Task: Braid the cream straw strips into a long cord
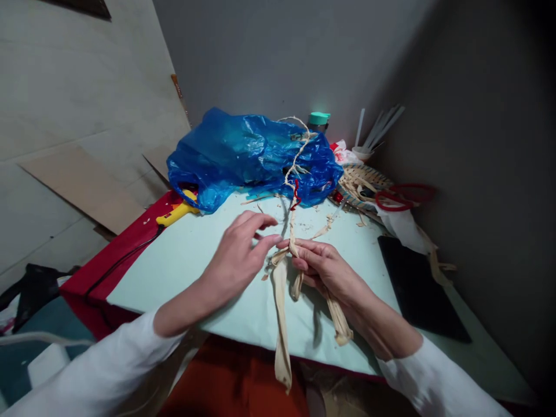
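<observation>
A thin braid of pale dried husk strips (292, 223) runs from the blue plastic bag (243, 153) toward me, with a bit of red yarn (296, 196) tied around it. My right hand (328, 266) pinches the near end of the braid between thumb and fingers. From that point loose husk strips (281, 324) fan out and hang down, one past the table's front edge. Just left of the pinch is my left hand (243, 255), its thumb and fingers apart, the thumb tip close to the braid and the right fingertips.
A yellow-handled tool (177, 213) with a black cord lies at left. Behind the bag stands a bottle with a green lid (319, 119). On the right are a woven basket (367, 179) with husks, red-handled scissors (391, 198), white sticks (382, 127) and a black flat board (421, 289).
</observation>
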Motion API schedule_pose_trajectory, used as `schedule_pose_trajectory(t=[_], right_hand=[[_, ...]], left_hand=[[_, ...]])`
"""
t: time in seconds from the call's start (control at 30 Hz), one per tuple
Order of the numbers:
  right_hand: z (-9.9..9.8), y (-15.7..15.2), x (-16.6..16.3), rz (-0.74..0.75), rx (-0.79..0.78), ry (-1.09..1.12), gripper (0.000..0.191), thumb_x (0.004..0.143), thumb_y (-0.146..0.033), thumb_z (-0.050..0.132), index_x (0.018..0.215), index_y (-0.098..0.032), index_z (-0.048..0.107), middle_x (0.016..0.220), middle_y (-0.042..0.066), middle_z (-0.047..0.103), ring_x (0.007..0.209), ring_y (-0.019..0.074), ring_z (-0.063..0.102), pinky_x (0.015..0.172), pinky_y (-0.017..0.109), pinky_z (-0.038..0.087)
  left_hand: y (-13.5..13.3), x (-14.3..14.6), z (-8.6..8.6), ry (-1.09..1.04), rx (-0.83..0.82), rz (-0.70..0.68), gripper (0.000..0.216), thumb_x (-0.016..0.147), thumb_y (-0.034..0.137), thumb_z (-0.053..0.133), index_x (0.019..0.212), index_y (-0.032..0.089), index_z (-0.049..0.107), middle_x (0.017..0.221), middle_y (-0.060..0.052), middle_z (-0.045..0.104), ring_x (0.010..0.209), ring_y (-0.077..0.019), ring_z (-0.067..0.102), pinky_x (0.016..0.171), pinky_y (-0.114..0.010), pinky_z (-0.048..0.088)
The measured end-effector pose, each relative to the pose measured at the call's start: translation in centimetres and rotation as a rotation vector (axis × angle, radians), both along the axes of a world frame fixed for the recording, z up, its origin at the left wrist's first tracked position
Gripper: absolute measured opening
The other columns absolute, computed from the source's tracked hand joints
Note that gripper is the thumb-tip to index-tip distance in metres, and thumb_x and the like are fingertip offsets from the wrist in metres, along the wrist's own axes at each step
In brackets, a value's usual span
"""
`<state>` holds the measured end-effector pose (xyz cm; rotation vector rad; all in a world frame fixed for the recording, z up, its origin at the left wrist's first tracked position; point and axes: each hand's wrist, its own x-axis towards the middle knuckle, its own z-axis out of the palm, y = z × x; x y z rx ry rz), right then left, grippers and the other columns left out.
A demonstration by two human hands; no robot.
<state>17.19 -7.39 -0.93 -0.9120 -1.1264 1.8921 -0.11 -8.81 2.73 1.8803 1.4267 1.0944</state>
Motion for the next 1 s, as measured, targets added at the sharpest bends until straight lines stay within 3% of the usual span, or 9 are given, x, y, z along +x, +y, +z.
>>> schedule_pose_trajectory(t=[0.07,0.13,0.2,0.27,0.4,0.53,0.7,0.83,1.0], right_hand=[[-0.2,-0.2,-0.1,-0.014,0.064,-0.042,0.025,0.081,-0.040,0.065,0.084,-0.016,0.061,0.058,-0.007,0.037,0.045,0.0040,0.022,0.042,0.020,0.013],[-0.5,-0.5,0.0,-0.028,0.142,-0.105,0.027,0.085,-0.043,0.060,0.080,-0.017,0.056,0.061,-0.006,0.039,0.047,0.0047,0.025,0.043,0.020,0.017],[-0.7,-0.8,0.0,-0.026,0.213,-0.168,0.030,0.089,-0.045,0.055,0.079,-0.018,0.051,0.063,-0.006,0.041,0.048,0.0056,0.028,0.043,0.020,0.020],[-0.7,-1.1,0.0,-0.003,0.255,-0.209,0.031,0.091,-0.046,0.051,0.077,-0.018,0.047,0.064,-0.006,0.041,0.048,0.0061,0.029,0.043,0.021,0.022],[-0.4,-1.7,-0.1,-0.010,0.245,-0.254,0.022,0.093,-0.041,0.046,0.091,-0.019,0.047,0.065,-0.006,0.041,0.049,0.0076,0.031,0.044,0.022,0.025],[-0.3,-1.7,0.1,-0.049,0.245,-0.363,0.021,0.093,-0.032,0.044,0.110,-0.019,0.045,0.067,-0.005,0.047,0.052,0.0093,0.036,0.048,0.022,0.030],[-0.6,-1.6,0.4,-0.038,0.333,-0.557,0.014,0.095,-0.032,0.040,0.093,-0.020,0.047,0.070,-0.002,0.052,0.055,0.0105,0.041,0.052,0.024,0.032],[-0.6,-1.6,0.5,-0.038,0.411,-0.661,0.017,0.095,-0.034,0.040,0.086,-0.021,0.046,0.069,-0.002,0.054,0.057,0.0118,0.046,0.053,0.024,0.033],[0.6,-1.7,0.7,-0.020,0.493,-0.813,0.026,0.096,-0.032,0.039,0.075,-0.021,0.049,0.063,-0.002,0.059,0.054,0.0123,0.050,0.056,0.025,0.034]], left_hand=[[1.5,0.3,-0.7,-0.189,-0.262,-0.236,0.025,0.087,0.030,0.056,0.108,0.017,0.060,0.093,-0.006,0.064,0.082,-0.0164,0.058,0.072,-0.026,0.043],[2.4,0.8,-1.7,-0.412,-0.523,-0.446,0.025,0.088,0.035,0.055,0.103,0.015,0.057,0.082,-0.004,0.060,0.065,-0.0110,0.052,0.060,-0.023,0.040],[2.5,1.2,-2.4,-0.569,-0.695,-0.520,0.023,0.088,0.035,0.057,0.098,0.015,0.055,0.075,-0.002,0.057,0.052,-0.0052,0.039,0.049,-0.018,0.030],[2.1,1.4,-2.8,-0.659,-0.778,-0.509,0.021,0.087,0.033,0.058,0.096,0.015,0.053,0.072,-0.001,0.056,0.046,-0.0020,0.028,0.045,-0.016,0.020],[1.2,1.5,-2.9,-0.754,-0.823,-0.404,0.023,0.086,0.029,0.059,0.104,0.016,0.051,0.062,0.005,0.049,0.041,-0.0006,0.019,0.041,-0.015,0.013],[0.8,1.5,-2.8,-0.769,-0.791,-0.310,0.028,0.086,0.023,0.058,0.112,0.016,0.050,0.059,0.008,0.043,0.041,-0.0013,0.021,0.040,-0.015,0.015],[0.7,1.7,-2.8,-0.702,-0.799,-0.275,0.016,0.088,0.019,0.052,0.103,0.015,0.050,0.061,0.006,0.044,0.043,-0.0021,0.021,0.039,-0.017,0.013],[0.4,1.9,-3.1,-0.665,-0.782,-0.238,0.007,0.087,0.020,0.052,0.091,0.018,0.046,0.057,0.009,0.033,0.044,-0.0035,0.018,0.039,-0.018,0.011],[0.3,1.9,-3.6,-0.614,-0.693,-0.276,0.014,0.088,0.027,0.053,0.081,0.020,0.044,0.054,0.010,0.028,0.042,-0.0037,0.021,0.039,-0.019,0.015]])
